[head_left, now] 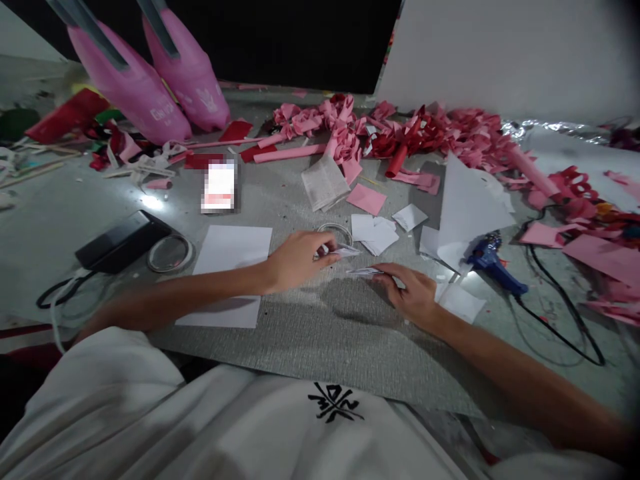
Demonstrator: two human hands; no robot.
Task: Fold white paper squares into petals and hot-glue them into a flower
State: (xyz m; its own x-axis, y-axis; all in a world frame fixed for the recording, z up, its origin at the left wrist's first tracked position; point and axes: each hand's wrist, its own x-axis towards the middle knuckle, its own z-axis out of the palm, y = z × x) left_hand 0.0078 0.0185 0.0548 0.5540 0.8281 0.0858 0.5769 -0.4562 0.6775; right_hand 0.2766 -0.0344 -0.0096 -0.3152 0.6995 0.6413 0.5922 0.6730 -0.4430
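My left hand (303, 257) pinches a small stack of white paper pieces (347, 251) between thumb and fingers, just above the table. Close by on the right, my right hand (407, 287) is closed on another thin stack of white paper pieces (365, 271). The two stacks are near each other but apart. Beyond them lie several loose white paper squares (377, 233). A larger white sheet (233, 250) lies flat under my left forearm. To the right of my right hand, more white paper (465, 303) rests partly behind the wrist.
A blue glue gun (497, 267) with a black cord lies at the right. A black power adapter (125, 240) and a roll of clear tape (170, 253) sit at the left. Pink and red paper scraps (345, 127) line the back, near two pink bottles (130, 87).
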